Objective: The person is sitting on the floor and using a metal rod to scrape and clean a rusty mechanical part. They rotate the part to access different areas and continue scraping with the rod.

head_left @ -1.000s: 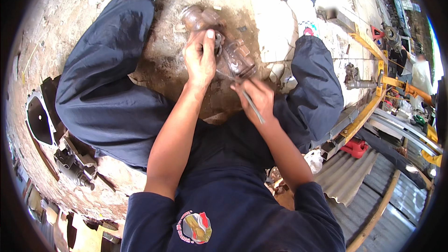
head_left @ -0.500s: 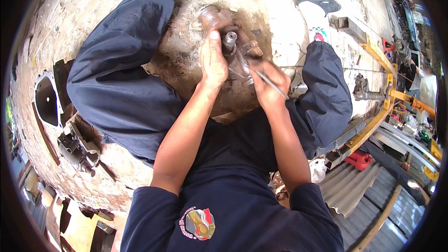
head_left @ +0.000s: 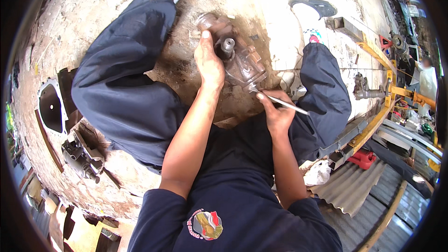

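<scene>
A grimy brown metal housing (head_left: 245,63), with a short steel shaft (head_left: 228,45) sticking up from it, lies on the stained floor between my legs. My left hand (head_left: 208,60) grips its left side, thumb along the top and the other fingers mostly hidden beneath. My right hand (head_left: 276,112) is closed on a slim pale metal rod (head_left: 294,107), held slanting at the housing's lower right end, where the rod's tip appears to touch it.
At left lie a flanged plate (head_left: 45,85) and a dark metal assembly (head_left: 78,157). At right are a yellow steel frame (head_left: 373,53), another metal part (head_left: 361,88), a red object (head_left: 360,158) and corrugated sheets (head_left: 345,191). A person (head_left: 425,77) is at the far right.
My right hand with the rod moved up, then back down to the housing's lower end. My left hand shifted slightly as the housing turned, showing more of its shaft.
</scene>
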Available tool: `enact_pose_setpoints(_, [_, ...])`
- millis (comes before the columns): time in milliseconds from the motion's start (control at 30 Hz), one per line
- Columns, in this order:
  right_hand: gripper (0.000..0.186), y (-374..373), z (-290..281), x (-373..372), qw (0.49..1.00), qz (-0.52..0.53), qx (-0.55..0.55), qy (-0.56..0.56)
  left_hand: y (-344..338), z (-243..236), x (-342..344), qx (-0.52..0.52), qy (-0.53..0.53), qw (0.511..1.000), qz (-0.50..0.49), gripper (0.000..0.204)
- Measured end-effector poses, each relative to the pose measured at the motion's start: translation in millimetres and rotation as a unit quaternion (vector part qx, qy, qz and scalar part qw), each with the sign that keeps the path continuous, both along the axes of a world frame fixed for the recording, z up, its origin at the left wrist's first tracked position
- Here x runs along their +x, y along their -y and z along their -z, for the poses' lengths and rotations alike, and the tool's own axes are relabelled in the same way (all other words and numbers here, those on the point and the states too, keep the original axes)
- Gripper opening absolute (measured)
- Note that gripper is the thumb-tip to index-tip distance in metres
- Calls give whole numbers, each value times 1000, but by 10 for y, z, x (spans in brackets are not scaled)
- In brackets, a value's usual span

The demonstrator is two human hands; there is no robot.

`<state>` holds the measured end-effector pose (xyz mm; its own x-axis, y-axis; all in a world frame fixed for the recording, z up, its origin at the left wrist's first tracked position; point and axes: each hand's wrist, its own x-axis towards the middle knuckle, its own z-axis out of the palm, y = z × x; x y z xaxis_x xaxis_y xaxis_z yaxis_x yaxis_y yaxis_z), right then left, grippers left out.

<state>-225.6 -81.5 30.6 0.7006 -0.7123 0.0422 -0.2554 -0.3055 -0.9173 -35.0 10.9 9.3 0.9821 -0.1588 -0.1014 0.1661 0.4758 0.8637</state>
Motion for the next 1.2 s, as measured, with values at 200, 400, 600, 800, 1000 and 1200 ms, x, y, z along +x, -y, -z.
enact_pose_setpoints(200, [38,-146,-74,-76,942,81,279,166,-182,-154,195,139,73,987,46,41])
enact_pose_setpoints(400, [29,-56,-163,464,972,102,170,126,-224,-258,209,271,121,934,198,53])
enact_pose_setpoints(600, [11,-105,-15,886,989,-29,-147,-16,-94,-147,96,40,104,986,126,55])
enact_pose_setpoints(800, [12,-341,-80,497,983,-116,-143,20,36,-141,231,127,99,978,133,43])
enact_pose_setpoints(1000, [14,-98,-61,701,993,-20,-98,60,-36,-302,318,-33,-2,990,137,38])
enact_pose_setpoints(1200, [15,-257,51,627,989,-94,-112,13,153,-602,430,121,-10,967,222,40])
